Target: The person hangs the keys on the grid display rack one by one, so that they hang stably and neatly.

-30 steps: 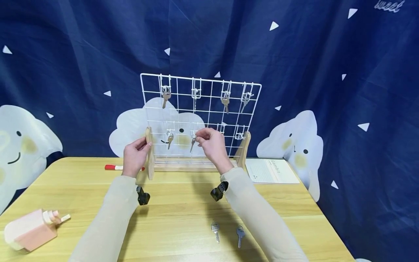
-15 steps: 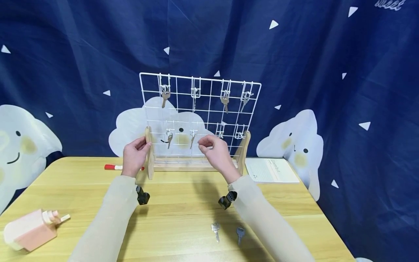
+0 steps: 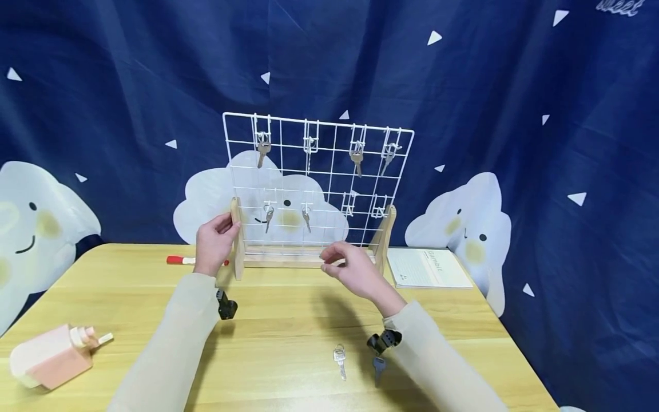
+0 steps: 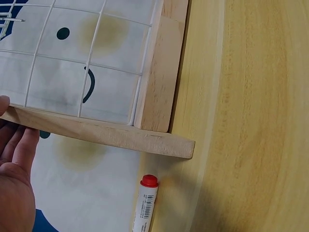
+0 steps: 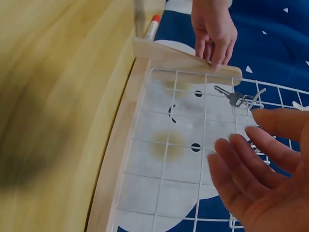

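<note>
A white wire grid rack (image 3: 333,150) stands upright in a wooden base. My left hand (image 3: 215,241) grips the base's left wooden upright (image 3: 237,237) between thumb and fingers. Several keys hang from hooks along the grid's top row, among them a brass-coloured key (image 3: 264,151). Lower down hang two more, the left key (image 3: 269,217) and the right key (image 3: 306,218). My right hand (image 3: 352,269) is in front of the rack's lower part, its loosely bent fingers holding nothing. On the table lie a silver key (image 3: 339,359) and a darker key (image 3: 378,369), the latter in shadow under the right wrist.
Bare white hooks (image 3: 378,210) sit at the grid's lower right. A red-capped marker (image 4: 146,203) lies behind the left hand. Right of the rack is a notebook (image 3: 428,268). A pink bottle (image 3: 54,356) lies at the table's left. Behind hangs a blue curtain (image 3: 463,86).
My right hand has let go of the lower right-hand key, which now hangs on its hook, and has drawn back down and to the right. The left hand keeps its grip.
</note>
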Motion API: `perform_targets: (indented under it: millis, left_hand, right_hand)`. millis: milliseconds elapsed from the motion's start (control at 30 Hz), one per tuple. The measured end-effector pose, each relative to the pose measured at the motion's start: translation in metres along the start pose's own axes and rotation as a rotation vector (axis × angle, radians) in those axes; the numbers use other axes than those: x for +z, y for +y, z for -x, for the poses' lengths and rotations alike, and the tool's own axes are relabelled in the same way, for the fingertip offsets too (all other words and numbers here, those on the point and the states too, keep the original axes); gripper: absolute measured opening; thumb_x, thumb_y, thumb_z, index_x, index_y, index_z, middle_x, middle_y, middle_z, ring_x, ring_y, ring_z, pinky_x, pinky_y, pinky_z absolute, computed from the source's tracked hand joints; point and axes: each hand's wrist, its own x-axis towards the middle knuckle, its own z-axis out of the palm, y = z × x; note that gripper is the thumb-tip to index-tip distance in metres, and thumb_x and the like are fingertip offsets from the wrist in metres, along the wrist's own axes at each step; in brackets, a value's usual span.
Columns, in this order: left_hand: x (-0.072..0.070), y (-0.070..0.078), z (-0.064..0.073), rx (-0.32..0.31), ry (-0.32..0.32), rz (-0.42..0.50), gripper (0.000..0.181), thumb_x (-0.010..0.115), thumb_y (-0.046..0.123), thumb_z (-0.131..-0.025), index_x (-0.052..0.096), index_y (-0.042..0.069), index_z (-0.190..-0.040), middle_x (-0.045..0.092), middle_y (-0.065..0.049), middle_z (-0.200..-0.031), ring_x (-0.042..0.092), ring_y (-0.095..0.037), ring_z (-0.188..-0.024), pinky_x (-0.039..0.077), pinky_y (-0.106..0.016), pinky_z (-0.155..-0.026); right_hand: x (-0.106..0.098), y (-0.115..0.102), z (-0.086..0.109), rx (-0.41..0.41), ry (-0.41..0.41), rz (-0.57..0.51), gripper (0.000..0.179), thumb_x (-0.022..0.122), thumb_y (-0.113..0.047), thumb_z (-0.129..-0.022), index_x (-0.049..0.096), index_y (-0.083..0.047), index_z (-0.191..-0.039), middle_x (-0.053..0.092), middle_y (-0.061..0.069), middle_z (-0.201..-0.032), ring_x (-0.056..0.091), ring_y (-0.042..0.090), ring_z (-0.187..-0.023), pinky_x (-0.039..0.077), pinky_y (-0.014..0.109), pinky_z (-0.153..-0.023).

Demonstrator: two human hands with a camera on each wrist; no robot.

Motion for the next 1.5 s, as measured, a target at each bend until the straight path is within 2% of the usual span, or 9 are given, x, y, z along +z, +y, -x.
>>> perform_targets:
  millis: [200,400,500,767,1000,1200,1500]
  left_hand:
    - [0.0,-0.001,0.0,0.004,-0.003,-0.013,0.043,0.063,0.011,-0.097,0.054,-0.004,-0.136,0.056,-0.022,-0.134,0.055,-0.03,-0.122,0.046,-0.035,-0.099]
    - [0.0,0.0,0.001,0.002,0.007,-0.049,0.042,0.063,0.01,-0.097,0.055,-0.003,-0.136,0.056,-0.021,-0.134,0.055,-0.029,-0.122,0.046,-0.038,-0.099]
    - [0.0,0.0,0.001,-0.005,0.006,-0.052,0.042,0.063,0.011,-0.098,0.055,-0.003,-0.137,0.056,-0.02,-0.134,0.054,-0.029,-0.123,0.046,-0.037,-0.099]
    - [-0.001,-0.001,0.002,-0.022,0.002,-0.062,0.044,0.063,0.014,-0.098,0.053,-0.001,-0.139,0.055,-0.02,-0.136,0.054,-0.029,-0.124,0.046,-0.035,-0.099]
    - [0.0,0.001,0.002,-0.026,0.0,-0.072,0.045,0.062,0.016,-0.099,0.053,-0.001,-0.139,0.054,-0.019,-0.137,0.054,-0.029,-0.124,0.046,-0.036,-0.1]
    - [0.001,0.002,0.003,-0.027,0.01,-0.065,0.045,0.063,0.016,-0.098,0.053,0.0,-0.139,0.055,-0.019,-0.136,0.054,-0.028,-0.123,0.046,-0.035,-0.099]
    - [0.002,0.001,0.003,-0.015,0.021,-0.063,0.044,0.062,0.014,-0.098,0.053,-0.002,-0.138,0.055,-0.02,-0.136,0.055,-0.029,-0.123,0.046,-0.035,-0.099]
  right_hand:
    - [-0.004,0.006,0.027,-0.009,-0.159,0.014,0.017,0.069,-0.004,-0.09,0.069,-0.004,-0.107,0.066,0.005,-0.107,0.063,0.022,-0.102,0.055,0.029,-0.085]
    - [-0.004,0.016,0.05,-0.005,-0.251,0.018,0.021,0.071,-0.002,-0.088,0.069,-0.004,-0.108,0.066,0.0,-0.105,0.063,0.022,-0.101,0.055,0.038,-0.086]
    - [-0.002,0.022,0.058,-0.017,-0.276,0.013,0.021,0.072,-0.002,-0.087,0.069,-0.002,-0.108,0.066,0.001,-0.103,0.063,0.022,-0.1,0.055,0.042,-0.086]
    - [0.011,0.042,0.072,-0.015,-0.346,-0.025,0.022,0.072,0.004,-0.084,0.068,0.002,-0.106,0.067,0.011,-0.101,0.063,0.026,-0.096,0.055,0.037,-0.086]
    - [0.016,0.05,0.081,-0.004,-0.373,0.066,0.026,0.076,0.001,-0.081,0.07,-0.004,-0.105,0.066,0.003,-0.098,0.062,0.02,-0.091,0.054,0.033,-0.085]
    - [0.02,0.053,0.086,0.015,-0.4,0.147,0.027,0.08,-0.005,-0.078,0.073,-0.01,-0.103,0.061,-0.006,-0.089,0.056,0.012,-0.082,0.05,0.025,-0.075]
    - [0.031,0.053,0.088,-0.037,-0.402,0.223,0.024,0.081,-0.003,-0.076,0.073,-0.01,-0.098,0.057,-0.009,-0.087,0.055,0.007,-0.08,0.05,0.022,-0.075]
